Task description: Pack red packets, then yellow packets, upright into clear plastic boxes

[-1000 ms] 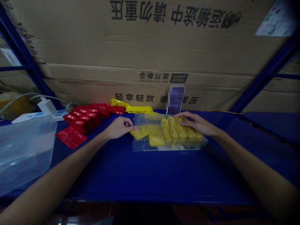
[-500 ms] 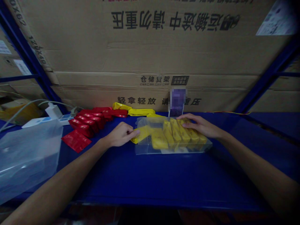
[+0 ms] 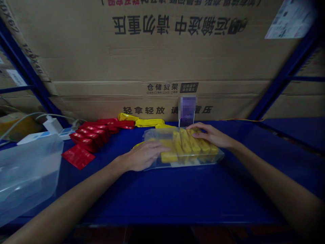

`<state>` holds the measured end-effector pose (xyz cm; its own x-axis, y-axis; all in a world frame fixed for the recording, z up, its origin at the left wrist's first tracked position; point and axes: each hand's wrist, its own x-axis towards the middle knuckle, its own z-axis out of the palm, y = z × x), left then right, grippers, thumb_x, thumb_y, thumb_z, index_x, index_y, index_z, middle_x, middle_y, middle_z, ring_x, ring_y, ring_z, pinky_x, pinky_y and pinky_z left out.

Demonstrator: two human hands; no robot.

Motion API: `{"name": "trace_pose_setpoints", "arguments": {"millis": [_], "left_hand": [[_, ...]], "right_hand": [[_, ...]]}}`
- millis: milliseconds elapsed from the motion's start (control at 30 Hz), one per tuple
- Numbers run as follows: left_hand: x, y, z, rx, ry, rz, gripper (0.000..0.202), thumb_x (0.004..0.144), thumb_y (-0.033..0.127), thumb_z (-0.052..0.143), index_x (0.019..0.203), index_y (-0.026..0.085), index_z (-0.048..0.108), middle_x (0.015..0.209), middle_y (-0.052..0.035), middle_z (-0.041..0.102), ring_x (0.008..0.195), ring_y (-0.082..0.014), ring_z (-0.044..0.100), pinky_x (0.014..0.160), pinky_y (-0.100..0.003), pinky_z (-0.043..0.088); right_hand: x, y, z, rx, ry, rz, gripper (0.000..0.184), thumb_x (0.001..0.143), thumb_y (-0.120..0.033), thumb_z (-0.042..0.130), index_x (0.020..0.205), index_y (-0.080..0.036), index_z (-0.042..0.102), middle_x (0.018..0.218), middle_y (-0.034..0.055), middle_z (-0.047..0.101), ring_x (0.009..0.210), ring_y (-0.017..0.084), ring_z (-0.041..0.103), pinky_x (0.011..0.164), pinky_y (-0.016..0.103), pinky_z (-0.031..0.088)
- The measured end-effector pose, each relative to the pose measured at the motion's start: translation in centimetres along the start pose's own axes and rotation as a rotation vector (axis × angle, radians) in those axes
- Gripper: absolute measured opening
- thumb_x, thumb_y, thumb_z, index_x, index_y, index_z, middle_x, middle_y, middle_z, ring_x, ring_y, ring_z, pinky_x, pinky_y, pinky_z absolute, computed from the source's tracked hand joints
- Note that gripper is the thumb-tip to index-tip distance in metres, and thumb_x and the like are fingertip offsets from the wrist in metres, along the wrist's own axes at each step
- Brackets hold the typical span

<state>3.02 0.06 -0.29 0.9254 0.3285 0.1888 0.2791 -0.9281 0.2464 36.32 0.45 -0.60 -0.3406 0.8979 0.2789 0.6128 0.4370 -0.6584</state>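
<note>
A clear plastic bag (image 3: pixel 152 133) lies on the blue tabletop with several yellow packets (image 3: pixel 189 144) standing in a row inside it. My left hand (image 3: pixel 143 156) rests flat over the bag's left end, fingers stretched out toward the nearest packet. Under and behind that hand a yellow packet's edge shows; most of it is hidden. My right hand (image 3: pixel 209 134) lies on top of the bag's right part, its fingers spread lightly over the packets from outside.
Several red packets (image 3: pixel 88 135) are heaped at the left, with loose yellow packets (image 3: pixel 149 122) behind the bag. An empty plastic bag (image 3: pixel 30 176) lies at far left by a power strip (image 3: pixel 38 134). A phone (image 3: pixel 187 113) stands against the cardboard (image 3: pixel 162 61).
My left hand has gone from pinching a yellow packet at the bag's left end to lying with outstretched fingers over the bag. My right hand stays on the bag. The view has shifted slightly.
</note>
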Motion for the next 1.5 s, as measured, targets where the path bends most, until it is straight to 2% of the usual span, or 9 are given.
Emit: {"name": "trace_pose_setpoints", "arguments": {"millis": [167,433,600,733,933,1067,1233,1367,1500], "left_hand": [[1.6,-0.2,0.8,0.252,-0.086,-0.041,0.064,0.084,0.006,0.043,0.144,0.028,0.036,0.118,-0.0108,0.055,0.102,-0.0253,0.055,0.092,-0.041,0.042],[2.2,-0.2,1.0,0.116,-0.106,-0.040,0.041,0.095,0.018,0.037,0.135,0.023,0.045,0.126,-0.0085,0.058,0.104,-0.0247,0.057,0.095,-0.037,0.039],[1.9,0.1,1.1,0.201,-0.010,-0.088,0.047,0.100,0.028,0.032,0.146,0.022,0.026,0.113,-0.0089,0.062,0.099,-0.0227,0.058,0.094,-0.039,0.043],[1.6,0.1,1.0,0.236,0.022,-0.042,0.061,0.099,0.031,0.038,0.151,0.018,0.009,0.134,-0.0141,0.051,0.121,-0.0253,0.049,0.105,-0.042,0.038],[-0.5,-0.4,-0.4,0.256,0.046,-0.016,0.058,0.098,0.035,0.040,0.149,0.018,0.018,0.152,-0.0144,0.029,0.141,-0.0263,0.025,0.114,-0.043,0.027],[-2.4,-1.0,-1.1,0.294,0.028,-0.189,0.057,0.094,0.043,0.047,0.143,0.019,0.032,0.143,-0.0152,0.039,0.128,-0.0319,0.040,0.105,-0.048,0.033],[-3.0,-1.4,-0.7,0.201,-0.006,-0.247,0.044,0.091,0.028,0.049,0.134,0.022,0.046,0.122,-0.0117,0.052,0.109,-0.0285,0.051,0.099,-0.049,0.037],[-2.6,-1.2,-0.4,0.111,-0.009,-0.229,0.055,0.087,0.016,0.047,0.139,0.033,0.040,0.130,-0.0062,0.050,0.116,-0.0296,0.045,0.102,-0.057,0.031],[-2.5,-1.1,-0.2,-0.050,0.060,-0.120,0.067,0.081,0.007,0.046,0.144,0.025,0.032,0.137,-0.0076,0.048,0.123,-0.0257,0.043,0.107,-0.049,0.032]], "right_hand": [[0.0,-0.4,0.0,-0.013,0.007,-0.001,0.029,0.084,-0.047,0.060,0.111,-0.037,0.064,0.119,0.0007,0.064,0.116,0.030,0.055,0.103,0.052,0.039],[0.0,-0.2,0.2,-0.002,0.012,-0.008,0.031,0.084,-0.047,0.060,0.112,-0.035,0.064,0.119,0.0009,0.064,0.113,0.030,0.057,0.101,0.049,0.041],[0.1,0.5,0.2,0.002,0.001,-0.030,0.030,0.085,-0.044,0.060,0.113,-0.035,0.063,0.121,0.0010,0.063,0.115,0.029,0.055,0.102,0.050,0.039],[0.0,0.3,0.1,0.000,-0.003,-0.035,0.029,0.086,-0.042,0.059,0.115,-0.035,0.062,0.119,0.0008,0.062,0.116,0.028,0.055,0.104,0.049,0.038],[-0.1,0.0,0.1,-0.004,-0.008,-0.001,0.030,0.086,-0.043,0.059,0.115,-0.035,0.062,0.118,0.0012,0.063,0.114,0.027,0.056,0.103,0.048,0.039],[-0.1,-0.1,0.1,-0.009,-0.005,0.008,0.032,0.085,-0.045,0.060,0.116,-0.035,0.062,0.119,0.0014,0.063,0.114,0.028,0.056,0.102,0.049,0.040],[-0.2,-0.1,0.2,-0.001,0.004,0.013,0.033,0.085,-0.047,0.059,0.115,-0.035,0.062,0.120,0.0022,0.063,0.116,0.030,0.055,0.102,0.050,0.039],[-0.2,0.2,0.2,-0.027,-0.005,-0.003,0.034,0.086,-0.048,0.058,0.117,-0.035,0.062,0.122,0.0022,0.061,0.118,0.029,0.054,0.105,0.049,0.037],[-0.1,0.5,0.2,-0.024,-0.010,-0.002,0.036,0.086,-0.049,0.058,0.118,-0.034,0.062,0.122,0.0026,0.061,0.118,0.029,0.054,0.105,0.048,0.037]]}}
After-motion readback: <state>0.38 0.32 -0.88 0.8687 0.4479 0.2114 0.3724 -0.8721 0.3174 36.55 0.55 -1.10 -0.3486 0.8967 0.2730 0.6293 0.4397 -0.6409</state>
